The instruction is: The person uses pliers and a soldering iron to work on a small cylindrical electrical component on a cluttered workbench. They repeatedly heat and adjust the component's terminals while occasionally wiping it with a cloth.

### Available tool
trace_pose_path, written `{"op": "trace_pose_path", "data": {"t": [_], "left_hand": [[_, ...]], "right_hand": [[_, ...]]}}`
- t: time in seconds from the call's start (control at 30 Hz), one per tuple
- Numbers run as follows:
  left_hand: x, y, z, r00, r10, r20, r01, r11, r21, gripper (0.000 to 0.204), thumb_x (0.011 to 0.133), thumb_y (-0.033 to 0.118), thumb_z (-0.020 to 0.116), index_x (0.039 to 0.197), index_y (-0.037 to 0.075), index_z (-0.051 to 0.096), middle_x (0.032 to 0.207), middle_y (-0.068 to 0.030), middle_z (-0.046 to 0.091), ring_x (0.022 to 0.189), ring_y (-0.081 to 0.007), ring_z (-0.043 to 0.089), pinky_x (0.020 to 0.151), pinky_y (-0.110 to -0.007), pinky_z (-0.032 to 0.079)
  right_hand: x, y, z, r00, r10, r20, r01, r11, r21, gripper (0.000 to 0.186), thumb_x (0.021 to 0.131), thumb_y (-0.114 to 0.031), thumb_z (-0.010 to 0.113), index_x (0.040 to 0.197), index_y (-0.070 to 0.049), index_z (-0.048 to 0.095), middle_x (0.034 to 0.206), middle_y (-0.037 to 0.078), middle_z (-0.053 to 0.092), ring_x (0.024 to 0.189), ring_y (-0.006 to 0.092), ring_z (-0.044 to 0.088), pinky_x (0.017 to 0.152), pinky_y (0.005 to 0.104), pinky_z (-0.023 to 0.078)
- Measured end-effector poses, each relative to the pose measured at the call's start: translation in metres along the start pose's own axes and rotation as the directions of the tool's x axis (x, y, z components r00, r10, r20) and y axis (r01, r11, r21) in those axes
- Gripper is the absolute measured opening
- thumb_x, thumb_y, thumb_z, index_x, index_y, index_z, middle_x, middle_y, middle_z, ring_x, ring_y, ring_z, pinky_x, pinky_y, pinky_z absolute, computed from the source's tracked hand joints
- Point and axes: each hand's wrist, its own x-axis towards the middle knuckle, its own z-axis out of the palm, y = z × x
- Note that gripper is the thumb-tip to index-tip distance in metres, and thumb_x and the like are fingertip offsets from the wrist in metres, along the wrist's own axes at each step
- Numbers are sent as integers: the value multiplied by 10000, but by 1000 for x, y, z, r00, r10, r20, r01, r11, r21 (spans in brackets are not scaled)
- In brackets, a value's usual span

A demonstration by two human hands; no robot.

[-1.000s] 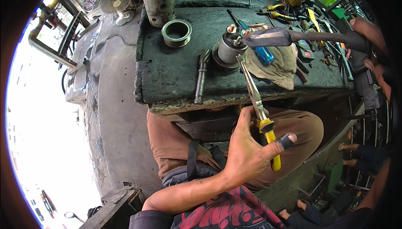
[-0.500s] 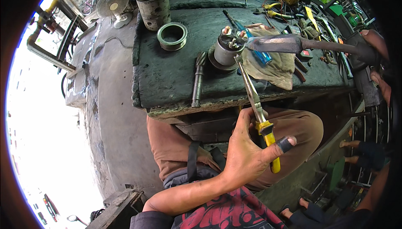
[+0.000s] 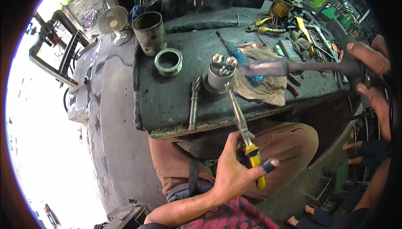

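My left hand is closed round the yellow-handled long-nose pliers. Their tips point up beside a grey cylindrical part with copper studs on top, like a starter solenoid, which stands upright on the bench. A small bit of something shows at the tips, too small to name. At the right edge my right hand grips a large soldering iron. Its thick, worn head reaches left, close to the cylinder's top; whether they touch I cannot tell. Behind that head lie a blue-handled screwdriver and a tan rag.
A splined metal shaft and a metal ring lie left of the cylinder on the dark bench. Behind the ring stands a grimy metal can. Tools and wires crowd the back right. A fan stands far left.
The view has tilted, so the bench sits lower in it. The pliers' tips have drawn slightly away from the cylinder's top. The iron's head stays near it. Both hands keep their grip.
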Motion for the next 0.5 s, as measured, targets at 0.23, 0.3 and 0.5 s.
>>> {"op": "trace_pose_path", "data": {"t": [0.23, 0.3, 0.5], "left_hand": [[-2, 2, -19, 998, 9, 58, -17, 991, 131, 822, 771, 204, 1026, 1351, 51, 465, 984, -38, 608, 918, -108, 629, 803, -282, 577], [0, 4, -21, 998, 15, 62, -24, 988, 154, 828, 771, 225, 1029, 1350, 40, 468, 982, -39, 611, 917, -116, 635, 811, -288, 578], [7, 8, -20, 998, 6, 69, -17, 985, 170, 825, 771, 239, 1031, 1345, 33, 476, 975, -43, 620, 915, -120, 636, 808, -292, 570]], "right_hand": [[-7, 12, -4, 1000, 28, 13, -27, 997, -79, 498, 648, -21, 894, 1136, -99, 831, 827, 94, 664, 701, 271, 658, 651, 361, 530], [-5, 13, -6, 999, 47, 28, -44, 993, -108, 501, 640, -34, 897, 1131, -108, 832, 811, 92, 649, 688, 280, 647, 640, 368, 523], [14, 12, 0, 998, 57, -4, -57, 998, -25, 531, 622, -36, 891, 1145, -98, 821, 819, 93, 618, 697, 281, 620, 628, 380, 501]]}}
